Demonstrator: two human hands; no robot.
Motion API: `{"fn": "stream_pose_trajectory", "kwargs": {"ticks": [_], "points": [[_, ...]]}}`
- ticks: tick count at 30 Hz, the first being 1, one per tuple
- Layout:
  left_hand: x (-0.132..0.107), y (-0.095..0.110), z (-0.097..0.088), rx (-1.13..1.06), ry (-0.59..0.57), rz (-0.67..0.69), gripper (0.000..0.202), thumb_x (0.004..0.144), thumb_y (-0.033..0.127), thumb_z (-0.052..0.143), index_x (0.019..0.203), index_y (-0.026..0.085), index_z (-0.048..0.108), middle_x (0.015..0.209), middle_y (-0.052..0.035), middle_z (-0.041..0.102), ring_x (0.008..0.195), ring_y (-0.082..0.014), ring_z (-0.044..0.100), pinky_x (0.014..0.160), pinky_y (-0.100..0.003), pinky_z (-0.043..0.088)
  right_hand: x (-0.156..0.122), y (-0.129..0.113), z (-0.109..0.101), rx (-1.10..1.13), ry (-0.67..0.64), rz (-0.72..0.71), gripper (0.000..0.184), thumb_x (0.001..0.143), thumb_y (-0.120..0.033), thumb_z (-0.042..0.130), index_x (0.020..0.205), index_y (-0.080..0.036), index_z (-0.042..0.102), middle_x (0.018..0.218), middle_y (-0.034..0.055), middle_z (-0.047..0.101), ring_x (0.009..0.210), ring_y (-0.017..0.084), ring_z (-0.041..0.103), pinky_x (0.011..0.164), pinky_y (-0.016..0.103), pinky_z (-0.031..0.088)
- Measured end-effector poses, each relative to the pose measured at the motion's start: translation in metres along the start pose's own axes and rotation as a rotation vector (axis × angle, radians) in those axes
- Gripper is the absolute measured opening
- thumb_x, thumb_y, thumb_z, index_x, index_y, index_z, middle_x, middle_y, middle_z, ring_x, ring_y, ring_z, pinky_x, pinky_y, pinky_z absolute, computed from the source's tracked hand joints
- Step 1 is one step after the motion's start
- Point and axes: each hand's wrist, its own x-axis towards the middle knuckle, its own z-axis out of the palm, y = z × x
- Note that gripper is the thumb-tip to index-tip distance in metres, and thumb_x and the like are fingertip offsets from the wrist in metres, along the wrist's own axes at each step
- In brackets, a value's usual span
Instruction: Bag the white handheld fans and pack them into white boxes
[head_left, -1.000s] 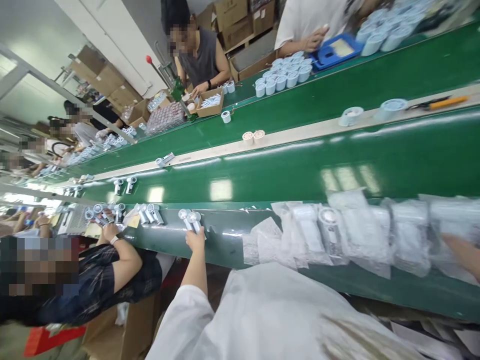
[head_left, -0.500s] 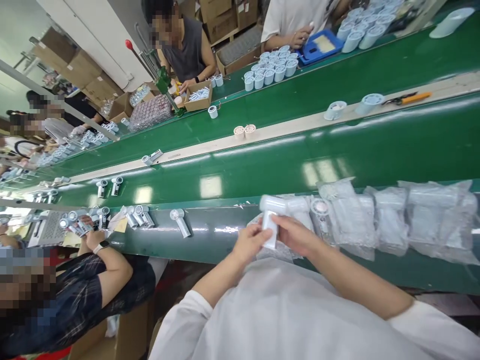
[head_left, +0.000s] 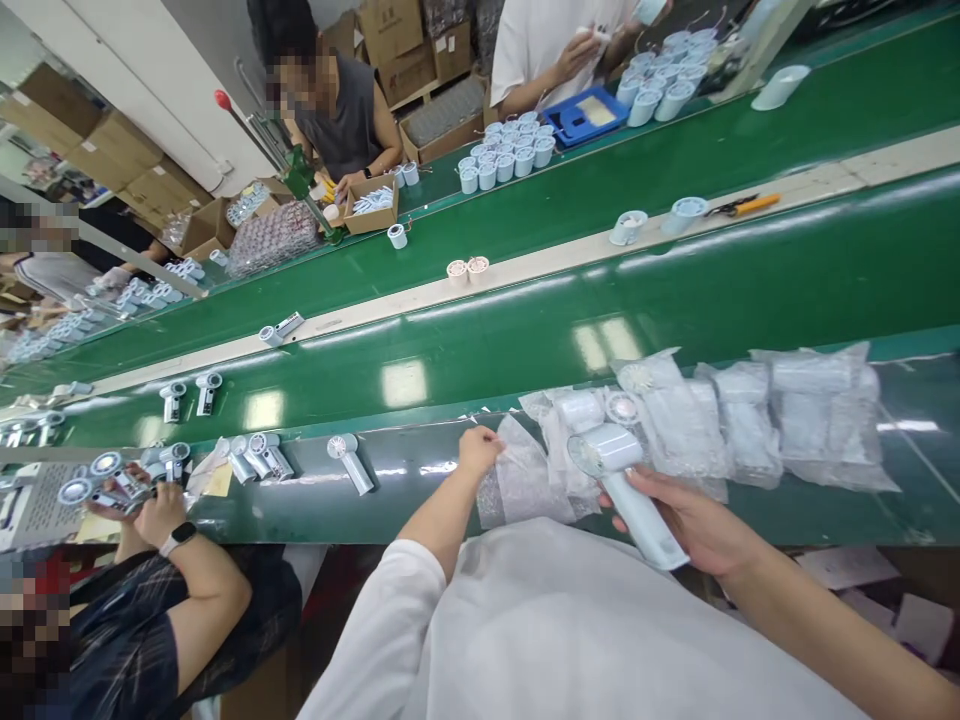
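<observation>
My right hand (head_left: 697, 515) is wrapped round the handle of a pale blue handheld fan (head_left: 641, 515), tilted with its round grille to the upper left. My left hand (head_left: 480, 450) is closed in a pinch at the upper left corner of a flat, cloudy plastic bag (head_left: 529, 475) on the near table. Just behind the held fan, another fan (head_left: 581, 410) lies at the bags, partly hidden. To the right, several bagged fans (head_left: 821, 415) lie in a row. A bare fan (head_left: 350, 463) lies on the table left of my left hand.
A green conveyor belt (head_left: 495, 330) runs beyond the table, with a pale rail (head_left: 547, 255) along it. Co-workers sit across the belt and at my left; the near one (head_left: 169, 520) handles several fans. Blue fan housings (head_left: 506, 155) and a blue tray (head_left: 585, 115) stand opposite.
My right hand has brought the fan towards me and to the right, turning its grille into view. My left hand has let go of the fan and moved left to the bag's corner.
</observation>
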Motion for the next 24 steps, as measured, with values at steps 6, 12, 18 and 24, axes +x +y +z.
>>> {"fn": "stream_pose_trajectory", "kwargs": {"ticks": [6,12,18,24], "points": [[0.041,-0.011,-0.061,0.100,0.158,0.014,0.010,0.078,0.011,0.063,0.086,0.018,0.062,0.084,-0.0041,0.067,0.083,-0.0168,0.062,0.082,-0.029,0.047,0.018,0.013,0.012,0.081,0.046,0.035,0.012,0.081,-0.021,0.068,0.091,-0.016,0.066,0.078,0.0086,0.070,0.066,0.019,0.066,0.056,0.027,0.060],[0.025,-0.021,-0.081,0.244,0.333,0.100,0.024,0.081,0.021,0.066,0.104,0.017,0.058,0.109,-0.0115,0.062,0.111,-0.0255,0.055,0.096,-0.041,0.042,0.032,0.019,0.030,0.052,-0.126,0.026,0.024,0.076,-0.020,0.074,0.097,-0.021,0.062,0.083,0.0045,0.070,0.075,0.020,0.069,0.055,0.028,0.061],[0.001,0.005,-0.026,0.399,0.119,0.561,0.029,0.091,0.038,0.055,0.111,0.018,0.055,0.113,-0.0129,0.062,0.112,-0.0246,0.056,0.098,-0.037,0.043,0.045,0.027,0.042,0.069,-0.039,0.004,0.024,0.076,-0.020,0.074,0.093,-0.022,0.057,0.079,0.0024,0.070,0.072,0.018,0.070,0.054,0.026,0.061],[0.039,0.051,0.006,0.412,0.068,0.076,0.052,0.088,0.052,0.056,0.118,0.010,0.051,0.112,-0.0208,0.064,0.110,-0.0323,0.061,0.092,-0.043,0.047,0.039,0.021,0.044,0.068,-0.030,-0.050,0.030,0.073,-0.022,0.077,0.090,-0.024,0.053,0.080,0.0019,0.071,0.075,0.019,0.071,0.053,0.025,0.059]]}}
